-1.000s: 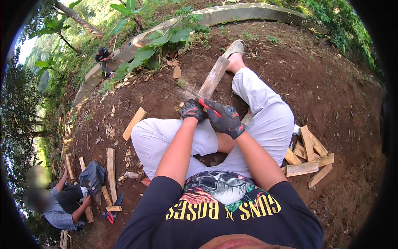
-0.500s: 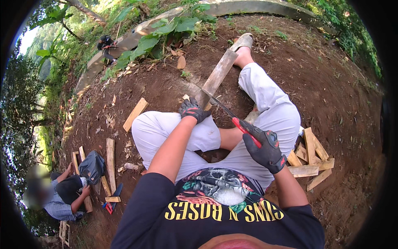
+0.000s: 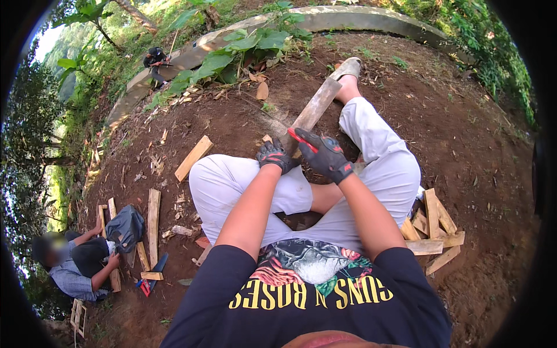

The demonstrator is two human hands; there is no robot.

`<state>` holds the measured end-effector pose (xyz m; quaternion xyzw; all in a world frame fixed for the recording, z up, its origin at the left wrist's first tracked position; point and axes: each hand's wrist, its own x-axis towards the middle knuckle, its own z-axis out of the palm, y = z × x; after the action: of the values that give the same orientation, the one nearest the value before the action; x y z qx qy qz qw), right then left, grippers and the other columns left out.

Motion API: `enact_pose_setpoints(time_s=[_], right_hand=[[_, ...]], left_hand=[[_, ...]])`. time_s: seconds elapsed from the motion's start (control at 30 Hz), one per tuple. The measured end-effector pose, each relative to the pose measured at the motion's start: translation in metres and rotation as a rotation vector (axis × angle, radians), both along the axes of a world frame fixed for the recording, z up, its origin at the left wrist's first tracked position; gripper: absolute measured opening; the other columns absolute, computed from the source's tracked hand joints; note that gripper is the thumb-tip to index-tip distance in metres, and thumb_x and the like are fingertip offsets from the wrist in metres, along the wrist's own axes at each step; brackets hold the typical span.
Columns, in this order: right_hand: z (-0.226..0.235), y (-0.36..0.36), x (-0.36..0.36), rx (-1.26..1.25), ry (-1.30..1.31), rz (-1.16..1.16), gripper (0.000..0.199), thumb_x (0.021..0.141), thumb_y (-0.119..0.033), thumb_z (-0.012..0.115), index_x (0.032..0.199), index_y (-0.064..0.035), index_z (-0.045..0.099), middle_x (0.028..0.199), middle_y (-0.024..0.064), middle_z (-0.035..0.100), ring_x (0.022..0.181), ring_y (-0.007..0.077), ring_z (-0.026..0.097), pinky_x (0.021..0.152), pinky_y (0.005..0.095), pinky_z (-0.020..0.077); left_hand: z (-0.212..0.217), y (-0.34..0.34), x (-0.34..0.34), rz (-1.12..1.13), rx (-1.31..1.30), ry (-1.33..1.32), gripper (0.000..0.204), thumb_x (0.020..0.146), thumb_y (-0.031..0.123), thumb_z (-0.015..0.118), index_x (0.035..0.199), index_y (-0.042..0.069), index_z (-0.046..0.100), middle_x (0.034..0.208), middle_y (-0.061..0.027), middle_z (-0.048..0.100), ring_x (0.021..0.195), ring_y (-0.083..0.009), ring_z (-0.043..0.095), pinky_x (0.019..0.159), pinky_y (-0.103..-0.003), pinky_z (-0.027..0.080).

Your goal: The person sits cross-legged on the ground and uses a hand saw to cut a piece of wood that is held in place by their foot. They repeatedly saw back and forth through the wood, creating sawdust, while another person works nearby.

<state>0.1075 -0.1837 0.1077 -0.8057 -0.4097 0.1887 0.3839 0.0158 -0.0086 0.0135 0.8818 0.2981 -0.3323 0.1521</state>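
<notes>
A long weathered wooden board (image 3: 316, 107) slants away from my lap, its far end close to my sandalled foot (image 3: 348, 68). My left hand (image 3: 275, 155), in a black glove with red trim, grips the board's near end beside my bent knee. Closed round the red handle of a hand saw (image 3: 302, 140) is my right hand (image 3: 328, 159), gloved alike. It is over the board, just right of my left hand. The saw's thin blade points away to the far left and is hard to make out against the soil.
Cut wood pieces (image 3: 432, 223) are heaped at my right. On the left lie a loose block (image 3: 194, 158), a long plank (image 3: 154, 226) and a blue-bladed saw (image 3: 156, 272). One person (image 3: 87, 261) sits at the left; another (image 3: 155, 65) is farther off near a low concrete wall (image 3: 325, 18).
My right hand has pushed the saw forward and to the left, bringing its handle over the board. My left hand still holds the board's near end.
</notes>
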Motion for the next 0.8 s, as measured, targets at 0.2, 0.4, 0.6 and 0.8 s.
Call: enact_pose_setpoints(time_s=[0.2,0.4,0.6,0.8], right_hand=[[0.103,-0.155,-0.053,-0.158,-0.026,-0.120,0.052,0.102,-0.021,0.067,0.153,-0.0240,0.064,0.126,0.0182,0.078,0.101,0.0386,0.078,0.088,0.0472,0.0615],[0.085,-0.086,-0.045,-0.207,-0.008,-0.058,0.049,0.103,-0.022,0.066,0.151,-0.0226,0.066,0.121,0.0195,0.078,0.098,0.0403,0.077,0.088,0.0475,0.0611],[-0.010,0.024,0.018,-0.152,0.025,0.003,0.046,0.106,-0.031,0.061,0.150,-0.0196,0.066,0.130,0.0209,0.075,0.109,0.0421,0.075,0.096,0.0505,0.0589],[0.006,-0.009,-0.018,-0.061,-0.062,-0.014,0.048,0.105,-0.029,0.062,0.152,-0.0250,0.064,0.117,0.0204,0.078,0.099,0.0427,0.075,0.086,0.0512,0.0591]], left_hand=[[0.026,-0.013,-0.003,0.153,-0.057,-0.067,0.137,0.077,0.074,0.083,0.173,0.001,0.018,0.175,-0.0303,0.026,0.161,-0.0468,0.029,0.130,-0.055,0.030],[0.019,-0.014,-0.008,0.128,0.018,-0.056,0.138,0.075,0.079,0.082,0.170,0.000,0.021,0.168,-0.0302,0.036,0.158,-0.0448,0.037,0.129,-0.052,0.033],[0.023,-0.013,0.000,0.137,-0.049,-0.061,0.136,0.076,0.074,0.085,0.171,0.002,0.021,0.173,-0.0305,0.029,0.162,-0.0449,0.030,0.130,-0.055,0.030],[-0.007,0.000,-0.007,0.111,-0.001,-0.106,0.137,0.076,0.074,0.085,0.172,0.003,0.019,0.176,-0.0283,0.025,0.163,-0.0438,0.028,0.130,-0.055,0.030]])
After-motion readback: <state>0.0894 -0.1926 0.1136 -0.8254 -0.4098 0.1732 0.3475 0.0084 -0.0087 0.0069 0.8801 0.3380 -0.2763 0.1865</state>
